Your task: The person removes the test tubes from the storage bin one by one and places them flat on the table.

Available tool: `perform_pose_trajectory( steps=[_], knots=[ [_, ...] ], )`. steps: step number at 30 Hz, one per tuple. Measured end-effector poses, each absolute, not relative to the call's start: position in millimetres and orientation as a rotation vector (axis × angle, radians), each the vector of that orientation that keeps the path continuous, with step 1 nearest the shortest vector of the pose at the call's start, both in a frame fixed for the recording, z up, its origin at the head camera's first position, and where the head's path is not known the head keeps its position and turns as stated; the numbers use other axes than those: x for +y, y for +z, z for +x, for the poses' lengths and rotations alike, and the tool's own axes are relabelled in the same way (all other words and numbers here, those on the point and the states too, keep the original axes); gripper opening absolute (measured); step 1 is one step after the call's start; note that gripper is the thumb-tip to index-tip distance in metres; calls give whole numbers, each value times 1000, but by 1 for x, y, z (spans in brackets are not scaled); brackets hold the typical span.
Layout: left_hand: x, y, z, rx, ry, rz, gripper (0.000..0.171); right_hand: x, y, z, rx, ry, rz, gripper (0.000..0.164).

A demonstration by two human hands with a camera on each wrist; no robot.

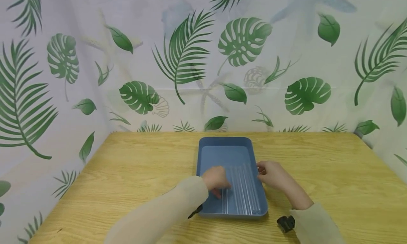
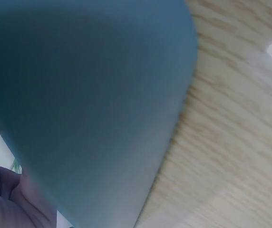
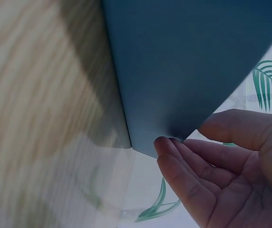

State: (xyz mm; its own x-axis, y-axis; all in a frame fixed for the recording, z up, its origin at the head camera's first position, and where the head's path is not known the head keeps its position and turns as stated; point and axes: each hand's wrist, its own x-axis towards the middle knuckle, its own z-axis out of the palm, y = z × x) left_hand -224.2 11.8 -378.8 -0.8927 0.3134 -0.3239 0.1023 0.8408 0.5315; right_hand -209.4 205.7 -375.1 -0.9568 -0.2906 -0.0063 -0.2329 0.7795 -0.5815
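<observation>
Where the tray point(image 1: 222, 154) rests | wood-grain table point(image 1: 143, 159) (yellowish) | leaf-print backdrop point(image 1: 203, 57)

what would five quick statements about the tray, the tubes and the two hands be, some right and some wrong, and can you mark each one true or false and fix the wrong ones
1. The blue tray stands on the wood-grain table. True.
2. The clear tubes run straight across the tray's width. False: they lie roughly along its length.
3. The left hand reaches into the tray. True.
4. The right hand is in the middle of the tray, among the tubes. False: it is at the tray's right rim.
5. The backdrop behind the table is printed with green leaves. True.
</observation>
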Motion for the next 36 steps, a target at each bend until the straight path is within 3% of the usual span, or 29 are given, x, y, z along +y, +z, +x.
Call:
perform_pose_trajectory(
  steps=[13,27,33,36],
  knots=[
    [10,-375,-228,2654,666,314,16,205,-374,-211,2868,-920,-417,35],
    [-22,-339,-241,2538,1069,325,34,206,-373,-210,2891,-917,-438,34],
    [-40,-336,-244,2514,1149,271,14,206,-375,-210,2882,-909,-436,35],
    [-52,-336,-246,2538,1143,241,20,206,-376,-210,2878,-907,-432,35]
  ],
)
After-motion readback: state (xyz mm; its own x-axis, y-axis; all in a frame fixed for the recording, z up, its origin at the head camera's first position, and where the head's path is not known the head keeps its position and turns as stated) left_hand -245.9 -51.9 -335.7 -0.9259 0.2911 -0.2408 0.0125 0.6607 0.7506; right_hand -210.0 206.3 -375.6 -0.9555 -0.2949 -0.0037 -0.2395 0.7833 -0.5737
